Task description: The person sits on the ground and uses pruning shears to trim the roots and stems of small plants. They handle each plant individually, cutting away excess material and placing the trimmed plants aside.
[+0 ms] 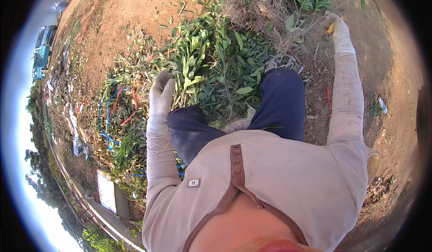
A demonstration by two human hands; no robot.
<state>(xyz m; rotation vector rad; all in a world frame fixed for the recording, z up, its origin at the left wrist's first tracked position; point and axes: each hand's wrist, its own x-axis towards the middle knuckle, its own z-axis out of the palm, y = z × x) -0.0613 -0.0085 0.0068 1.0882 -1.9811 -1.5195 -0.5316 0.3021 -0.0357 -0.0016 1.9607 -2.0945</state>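
My left hand [162, 91], in a pale work glove, is raised over the leaves beside my knee, fingers loosely curled and apart, with nothing seen in it. My right hand [333, 26], gloved too, is stretched out to the upper right. It is closed around something with yellow handles [329, 29], probably a cutting tool, and the stem of a leafy cutting seems to run through the same grip. Between my legs lie cut leafy branches [224, 59]. Beyond them is a heap of bare, tangled roots [260, 12] with more green leaves around it.
Blue and red plastic ties [108, 117] lie among leaf litter on the left. A white-faced block [107, 191] stands at lower left, near a clear plastic bottle [77, 147]. A small bottle [382, 105] lies on the soil at right. A blue vehicle [42, 54] is far off at upper left.
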